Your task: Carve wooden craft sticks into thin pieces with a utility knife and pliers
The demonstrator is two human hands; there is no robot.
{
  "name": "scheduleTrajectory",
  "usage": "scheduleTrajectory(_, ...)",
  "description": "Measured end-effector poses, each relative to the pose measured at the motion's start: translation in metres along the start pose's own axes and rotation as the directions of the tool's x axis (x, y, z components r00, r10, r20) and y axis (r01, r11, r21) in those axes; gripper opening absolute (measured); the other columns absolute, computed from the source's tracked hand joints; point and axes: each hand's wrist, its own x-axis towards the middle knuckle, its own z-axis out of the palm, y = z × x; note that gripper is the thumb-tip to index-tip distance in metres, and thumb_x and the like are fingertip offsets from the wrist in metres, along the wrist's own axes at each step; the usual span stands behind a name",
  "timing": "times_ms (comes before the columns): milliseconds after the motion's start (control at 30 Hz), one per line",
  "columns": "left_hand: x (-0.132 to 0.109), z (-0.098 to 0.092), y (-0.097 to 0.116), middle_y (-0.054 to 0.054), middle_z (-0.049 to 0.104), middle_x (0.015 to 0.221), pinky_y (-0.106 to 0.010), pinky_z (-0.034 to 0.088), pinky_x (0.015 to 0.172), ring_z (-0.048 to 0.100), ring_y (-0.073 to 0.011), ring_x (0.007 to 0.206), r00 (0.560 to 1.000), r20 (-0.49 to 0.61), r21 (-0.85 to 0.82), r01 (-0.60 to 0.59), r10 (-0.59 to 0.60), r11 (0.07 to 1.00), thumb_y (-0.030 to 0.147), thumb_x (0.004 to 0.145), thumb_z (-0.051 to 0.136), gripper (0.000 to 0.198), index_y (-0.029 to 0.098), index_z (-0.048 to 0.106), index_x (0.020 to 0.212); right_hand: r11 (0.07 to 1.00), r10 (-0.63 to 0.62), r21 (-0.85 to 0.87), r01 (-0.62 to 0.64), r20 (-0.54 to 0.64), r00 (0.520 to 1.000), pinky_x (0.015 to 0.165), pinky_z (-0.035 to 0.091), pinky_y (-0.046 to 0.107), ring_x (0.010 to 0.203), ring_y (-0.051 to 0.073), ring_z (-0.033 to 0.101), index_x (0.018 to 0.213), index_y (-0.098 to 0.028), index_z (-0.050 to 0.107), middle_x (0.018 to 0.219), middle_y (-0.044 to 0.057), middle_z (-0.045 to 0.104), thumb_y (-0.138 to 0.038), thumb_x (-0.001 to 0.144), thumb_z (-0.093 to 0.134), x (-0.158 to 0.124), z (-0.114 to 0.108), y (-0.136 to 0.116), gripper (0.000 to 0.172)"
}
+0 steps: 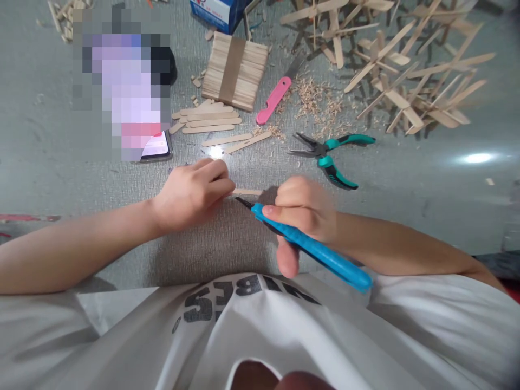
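My left hand (195,192) is closed, its fingers pinching a wooden craft stick (248,192) that juts out to the right, low over the table. In my right hand (303,208) are blue-handled pliers (320,250), gripped with the thumb along the handle. Their dark narrow tip points left, just below the stick and close to my left fingertips. Whether the tip touches the stick I cannot tell. Part of my right hand is blurred. Two loose craft sticks (227,140) lie beyond my left hand.
Teal-handled long-nose pliers (323,149) lie open beyond my right hand. Behind are a pink folding knife (274,100), wood shavings (317,97), a banded bundle of sticks (219,67), a stick pile (211,117), assembled stick pieces (400,100), a blue box (217,13) and a phone (156,146).
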Motion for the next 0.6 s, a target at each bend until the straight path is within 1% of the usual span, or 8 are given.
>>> scheduleTrajectory(33, 0.0, 0.001, -0.001, -0.005, 0.069, 0.089, -0.029, 0.036, 0.056, 0.06, -0.0166, 0.075, 1.0, -0.012, 0.006, 0.009, -0.009, 1.0, 0.012, 0.101, 0.057, 0.025, 0.02, 0.076, 0.086, 0.996, -0.067, 0.048, 0.077, -0.177, 0.982, 0.061, 0.059, 0.035, 0.067, 0.017, 0.066, 0.096, -0.026, 0.067, 0.074, 0.001, 0.061, -0.091, 0.104, 0.033, 0.005, 0.001, 0.001, 0.074)
scheduleTrajectory(67, 0.0, 0.003, -0.002, -0.005, 0.069, 0.092, -0.028, 0.036, 0.057, 0.061, -0.017, 0.078, 1.0, -0.025, 0.013, 0.017, -0.017, 1.0, 0.01, 0.1, 0.058, 0.025, 0.021, 0.077, 0.087, 0.986, -0.093, 0.103, 0.132, -0.319, 0.943, 0.06, 0.06, 0.033, 0.07, 0.017, 0.069, 0.103, -0.026, 0.067, 0.077, 0.0, 0.063, -0.087, 0.106, 0.036, 0.009, 0.002, 0.002, 0.069)
scheduleTrajectory(100, -0.001, 0.005, -0.003, -0.006, 0.07, 0.094, -0.028, 0.037, 0.058, 0.061, -0.0172, 0.08, 0.999, -0.036, 0.019, 0.021, -0.02, 1.0, 0.008, 0.099, 0.059, 0.025, 0.021, 0.077, 0.088, 0.969, -0.085, 0.18, 0.166, -0.387, 0.918, 0.059, 0.062, 0.031, 0.072, 0.017, 0.073, 0.107, -0.025, 0.067, 0.081, 0.0, 0.066, -0.084, 0.108, 0.042, 0.013, 0.002, 0.003, 0.064)
scheduleTrajectory(133, -0.001, 0.007, -0.004, -0.006, 0.071, 0.096, -0.028, 0.039, 0.06, 0.061, -0.0174, 0.082, 0.999, -0.045, 0.023, 0.022, -0.021, 0.999, 0.007, 0.098, 0.061, 0.024, 0.021, 0.077, 0.088, 0.956, -0.058, 0.244, 0.166, -0.395, 0.917, 0.06, 0.063, 0.029, 0.074, 0.017, 0.075, 0.11, -0.024, 0.067, 0.082, 0.0, 0.068, -0.08, 0.109, 0.045, 0.016, 0.002, 0.003, 0.06)
scheduleTrajectory(200, -0.002, 0.01, -0.007, -0.006, 0.072, 0.1, -0.028, 0.042, 0.062, 0.063, -0.0175, 0.085, 0.999, -0.051, 0.012, 0.016, -0.016, 1.0, 0.006, 0.097, 0.062, 0.023, 0.022, 0.078, 0.091, 0.947, -0.024, 0.294, 0.128, -0.333, 0.943, 0.06, 0.061, 0.026, 0.068, 0.014, 0.076, 0.111, -0.023, 0.067, 0.077, -0.002, 0.07, -0.076, 0.112, 0.045, 0.019, 0.0, 0.002, 0.057)
scheduleTrajectory(267, -0.002, 0.011, -0.008, -0.006, 0.075, 0.104, -0.028, 0.044, 0.064, 0.065, -0.0176, 0.088, 0.998, -0.057, -0.008, 0.011, -0.012, 1.0, 0.007, 0.097, 0.063, 0.021, 0.021, 0.078, 0.093, 0.955, -0.057, 0.265, 0.133, -0.278, 0.959, 0.056, 0.057, 0.025, 0.06, 0.013, 0.073, 0.112, -0.023, 0.068, 0.071, -0.004, 0.071, -0.07, 0.115, 0.042, 0.017, -0.005, 0.003, 0.054)
scheduleTrajectory(400, -0.002, 0.011, -0.009, -0.006, 0.077, 0.106, -0.03, 0.048, 0.066, 0.067, -0.0185, 0.091, 0.999, -0.043, -0.03, 0.002, -0.003, 1.0, 0.012, 0.103, 0.061, 0.021, 0.021, 0.077, 0.095, 0.964, -0.117, 0.221, 0.149, -0.152, 0.981, 0.058, 0.058, 0.026, 0.061, 0.014, 0.075, 0.115, -0.023, 0.07, 0.073, -0.002, 0.075, -0.058, 0.116, 0.049, 0.009, -0.01, 0.009, 0.041)
scheduleTrajectory(600, -0.001, 0.01, -0.009, -0.007, 0.077, 0.104, -0.033, 0.049, 0.067, 0.068, -0.0202, 0.092, 0.999, -0.038, -0.055, 0.0, -0.003, 0.998, 0.013, 0.105, 0.059, 0.022, 0.02, 0.077, 0.095, 0.978, -0.107, 0.164, 0.13, -0.143, 0.984, 0.058, 0.058, 0.026, 0.061, 0.013, 0.074, 0.118, -0.023, 0.07, 0.08, -0.001, 0.08, -0.046, 0.114, 0.054, 0.007, -0.005, 0.014, 0.029)
